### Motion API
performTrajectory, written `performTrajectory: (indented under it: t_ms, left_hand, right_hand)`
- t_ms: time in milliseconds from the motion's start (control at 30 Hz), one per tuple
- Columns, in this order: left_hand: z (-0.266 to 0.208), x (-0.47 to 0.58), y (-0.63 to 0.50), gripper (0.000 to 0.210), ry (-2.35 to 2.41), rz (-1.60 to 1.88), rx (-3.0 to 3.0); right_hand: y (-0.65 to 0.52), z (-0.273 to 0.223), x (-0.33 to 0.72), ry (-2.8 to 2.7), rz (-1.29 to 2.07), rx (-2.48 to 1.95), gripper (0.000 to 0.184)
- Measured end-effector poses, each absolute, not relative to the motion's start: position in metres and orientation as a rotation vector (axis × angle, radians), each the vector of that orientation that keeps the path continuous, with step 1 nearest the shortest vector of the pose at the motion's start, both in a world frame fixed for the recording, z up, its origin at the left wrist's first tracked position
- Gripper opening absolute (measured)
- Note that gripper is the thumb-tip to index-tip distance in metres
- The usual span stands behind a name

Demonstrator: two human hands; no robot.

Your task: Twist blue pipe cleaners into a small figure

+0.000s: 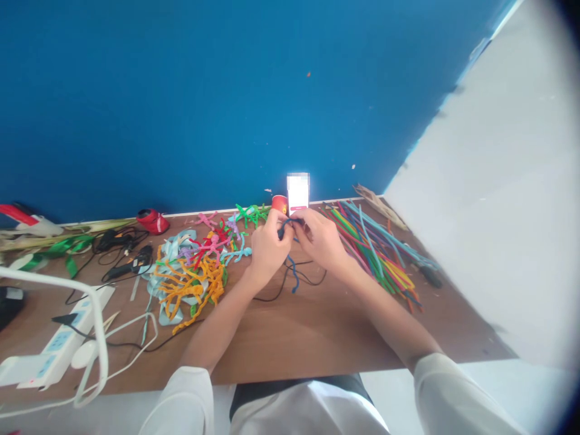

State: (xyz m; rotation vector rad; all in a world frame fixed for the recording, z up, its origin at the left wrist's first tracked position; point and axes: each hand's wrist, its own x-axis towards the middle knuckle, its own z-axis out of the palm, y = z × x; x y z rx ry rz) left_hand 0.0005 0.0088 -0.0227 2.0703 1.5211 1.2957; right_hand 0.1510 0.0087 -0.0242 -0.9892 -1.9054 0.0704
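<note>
A dark blue pipe cleaner (293, 275) is pinched between my two hands, and its twisted end hangs below them over the table. My left hand (270, 238) has its fingers closed on one part of it. Close beside, my right hand (319, 237) grips another part with thumb and fingertips. Just behind the hands a lit phone (298, 192) stands upright against the wall, with a red cup (279, 203) to its left. To the left lies a pile of bent orange pipe cleaners (193, 284), with pink twisted figures (212, 244) and green ones (251, 214) behind.
Loose straight pipe cleaners (376, 248) in many colours lie at right. A white power strip (67, 338), a white curved tube (100, 326) and black cables occupy the left side. Light blue ribbon (174, 254) lies under the orange pile. A blue wall (226, 103) bounds the back.
</note>
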Motion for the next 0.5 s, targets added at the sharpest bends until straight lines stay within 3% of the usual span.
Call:
performTrajectory:
  t_ms: [200, 500]
  left_hand:
    - [-0.021, -0.003, 0.013, 0.006, 1.38, 1.252, 2.089]
    - [-0.02, -0.007, 0.012, 0.01, 1.383, 1.223, 2.163]
  right_hand:
    - [0.006, -0.014, 0.159, -1.825, 0.303, -0.936, 0.014]
    - [0.014, -0.015, 0.173, -1.827, 0.428, -0.86, 0.023]
